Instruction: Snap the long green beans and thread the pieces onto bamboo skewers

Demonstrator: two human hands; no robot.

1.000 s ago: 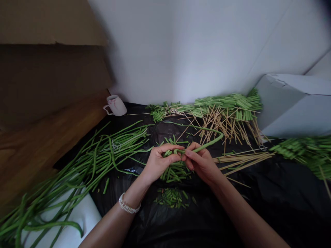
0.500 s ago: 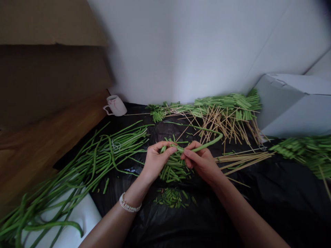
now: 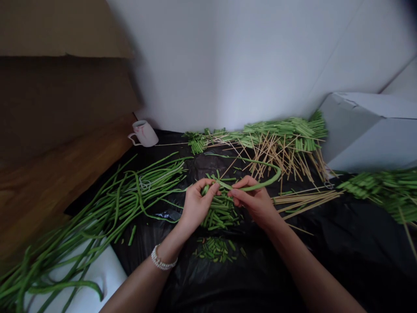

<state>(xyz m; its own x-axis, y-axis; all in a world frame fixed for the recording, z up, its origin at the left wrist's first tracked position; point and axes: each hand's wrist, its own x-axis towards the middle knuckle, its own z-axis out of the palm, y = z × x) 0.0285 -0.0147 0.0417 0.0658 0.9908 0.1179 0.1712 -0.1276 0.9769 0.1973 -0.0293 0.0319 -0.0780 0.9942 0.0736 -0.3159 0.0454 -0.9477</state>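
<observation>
Saw a white wall (image 3: 228, 65) rising beyond the cut pile (image 3: 221, 216), and black plastic (image 3: 325, 261) spread beneath it. Noted a brown panel (image 3: 65, 28) far left of the pile, a pale box (image 3: 365, 139) far right. Found loose beans (image 3: 107, 208) sprawling left of it, stacked lengths (image 3: 289, 129) with sticks (image 3: 301, 167) poking out behind and right. Had left grip (image 3: 215, 186) and right grip (image 3: 232, 191) over the pile, partly blocking it, both pinching a single bean (image 3: 273, 176) looped rightward past it, across some sticks. Spotted a mug (image 3: 146, 134) behind-left, snippets (image 3: 216, 251) in front.
</observation>
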